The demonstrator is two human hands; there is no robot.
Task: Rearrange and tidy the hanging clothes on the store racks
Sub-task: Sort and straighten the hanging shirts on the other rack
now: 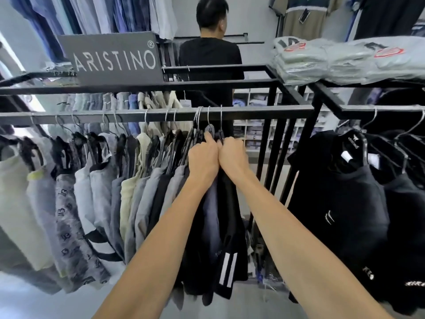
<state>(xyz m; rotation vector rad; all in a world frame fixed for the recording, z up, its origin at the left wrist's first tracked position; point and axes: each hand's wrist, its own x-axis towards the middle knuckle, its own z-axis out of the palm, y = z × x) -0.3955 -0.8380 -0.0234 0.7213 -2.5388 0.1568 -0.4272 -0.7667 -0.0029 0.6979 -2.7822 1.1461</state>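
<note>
store rack rail [253, 112]: both hands (left [203, 157], right [232, 155]) grip dark shorts [226, 226]

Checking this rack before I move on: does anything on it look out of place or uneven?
The spacing is uneven. Hangers bunch tightly near the middle of the rail, where the left hand and right hand grip the dark shorts, and the rail's right end is bare. Nothing looks damaged or fallen.
</note>
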